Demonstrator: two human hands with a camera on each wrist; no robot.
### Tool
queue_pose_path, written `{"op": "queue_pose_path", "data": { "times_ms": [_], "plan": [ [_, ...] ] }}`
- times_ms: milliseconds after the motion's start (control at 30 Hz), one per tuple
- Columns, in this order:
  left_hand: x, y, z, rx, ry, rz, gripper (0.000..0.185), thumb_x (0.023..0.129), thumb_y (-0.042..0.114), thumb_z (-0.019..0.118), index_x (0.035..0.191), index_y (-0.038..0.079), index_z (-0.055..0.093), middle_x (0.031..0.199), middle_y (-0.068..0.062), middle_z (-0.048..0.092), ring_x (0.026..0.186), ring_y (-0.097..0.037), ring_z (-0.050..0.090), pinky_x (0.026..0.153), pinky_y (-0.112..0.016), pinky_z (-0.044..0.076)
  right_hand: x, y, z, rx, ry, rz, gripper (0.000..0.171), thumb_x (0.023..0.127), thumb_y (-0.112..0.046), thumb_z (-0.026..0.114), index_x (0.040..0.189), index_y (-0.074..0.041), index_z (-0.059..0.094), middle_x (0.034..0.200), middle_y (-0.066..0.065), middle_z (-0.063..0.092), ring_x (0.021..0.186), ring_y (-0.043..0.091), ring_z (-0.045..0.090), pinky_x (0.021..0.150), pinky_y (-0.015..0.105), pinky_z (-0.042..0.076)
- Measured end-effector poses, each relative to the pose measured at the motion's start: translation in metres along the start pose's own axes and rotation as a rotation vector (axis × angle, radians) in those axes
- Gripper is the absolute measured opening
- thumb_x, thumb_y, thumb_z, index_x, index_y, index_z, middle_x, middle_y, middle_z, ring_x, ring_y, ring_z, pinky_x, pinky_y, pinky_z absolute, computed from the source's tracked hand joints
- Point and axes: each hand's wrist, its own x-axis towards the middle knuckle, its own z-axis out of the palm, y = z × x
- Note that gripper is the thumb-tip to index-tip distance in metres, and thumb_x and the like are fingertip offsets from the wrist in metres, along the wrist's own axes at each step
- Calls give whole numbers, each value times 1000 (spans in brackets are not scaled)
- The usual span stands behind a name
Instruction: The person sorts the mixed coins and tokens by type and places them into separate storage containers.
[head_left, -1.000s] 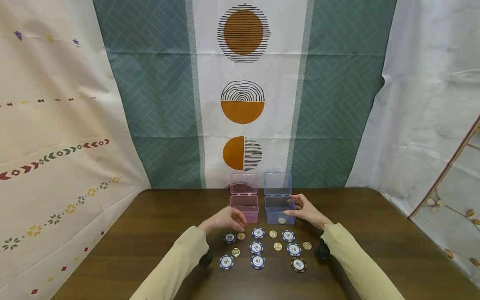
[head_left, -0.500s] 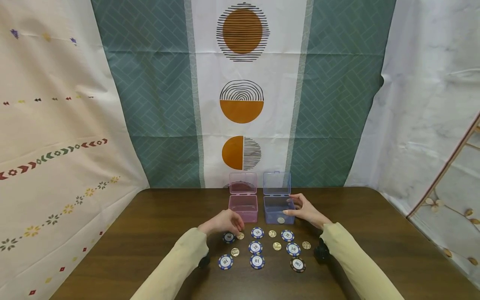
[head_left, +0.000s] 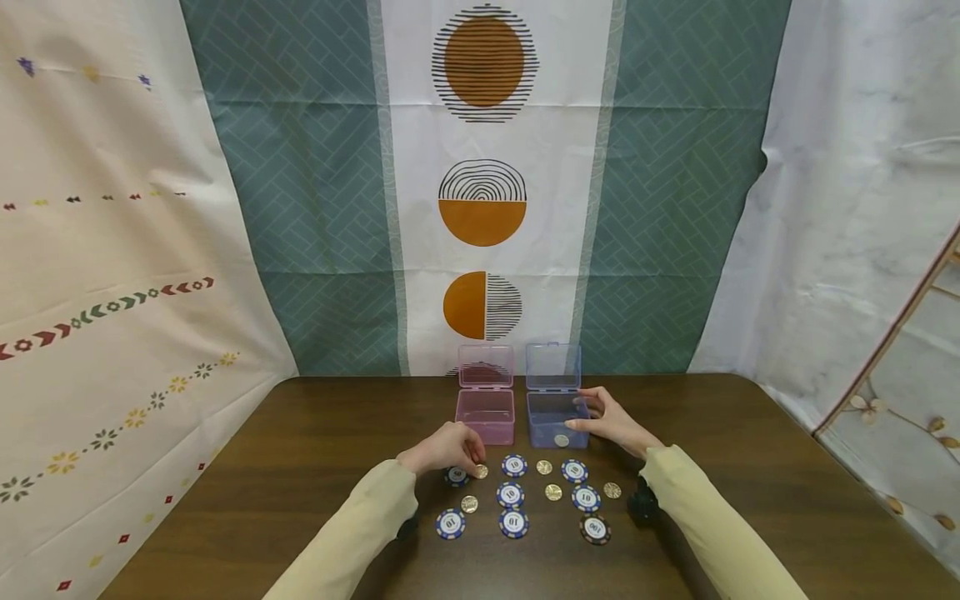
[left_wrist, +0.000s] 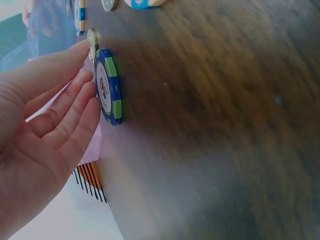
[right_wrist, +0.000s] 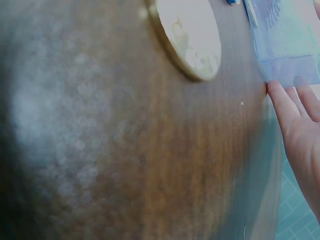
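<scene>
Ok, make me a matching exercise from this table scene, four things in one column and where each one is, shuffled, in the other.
Things
1. pink box
2. blue box
3. left hand
4. dark chip marked 100

Places
A. nearest row, far right
B. touched by the right hand, a coin inside
C. left of the other box, lid up
D. at the chip and gold coin in the top left of the layout

Pairs: 1-C, 2-B, 3-D, 4-A
</scene>
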Motion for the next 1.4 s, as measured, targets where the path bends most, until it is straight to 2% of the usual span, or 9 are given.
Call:
{"op": "queue_pose_path", "data": {
  "times_ms": [333, 533, 867, 1100, 1400],
  "plan": [
    [0, -3, 4, 21, 40, 23, 15, 67, 7, 79, 75, 5, 66, 66, 4, 59, 59, -7, 54, 56, -23, 46, -2, -4, 1, 6, -12, -10, 69, 81, -14, 69, 131, 3, 25, 134, 26, 29, 126, 43, 18, 97, 54, 23],
    [0, -5, 7, 46, 60, 66, 16, 65, 4, 80, 72, 4, 66, 63, 5, 58, 57, -5, 53, 54, -22, 46, -1, -3, 1, -5, -9, 2, 70, 80, -16, 70, 131, 2, 25, 134, 24, 30, 125, 42, 21, 97, 53, 24],
    [1, 4, 7, 99, 43, 117, 21, 62, 0, 80, 69, 4, 61, 61, 6, 55, 56, -5, 51, 54, -21, 45, -1, -2, 1, -12, -3, 2, 71, 78, -20, 72, 130, 0, 27, 133, 23, 32, 125, 42, 22, 96, 52, 25],
    [0, 6, 4, 31, 64, 74, 16, 67, -1, 77, 67, 7, 63, 60, 5, 57, 53, -6, 54, 52, -22, 47, 0, -1, 0, -7, -4, 2, 69, 79, -17, 71, 130, 2, 27, 134, 25, 31, 126, 43, 20, 97, 53, 24],
    [0, 7, -1, -56, 82, 48, 9, 72, 2, 74, 72, 7, 67, 65, 5, 61, 58, -9, 56, 56, -23, 48, -1, -2, 1, -6, -1, -3, 70, 80, -16, 70, 130, 2, 27, 134, 25, 31, 125, 43, 22, 97, 52, 25]
  ]
}}
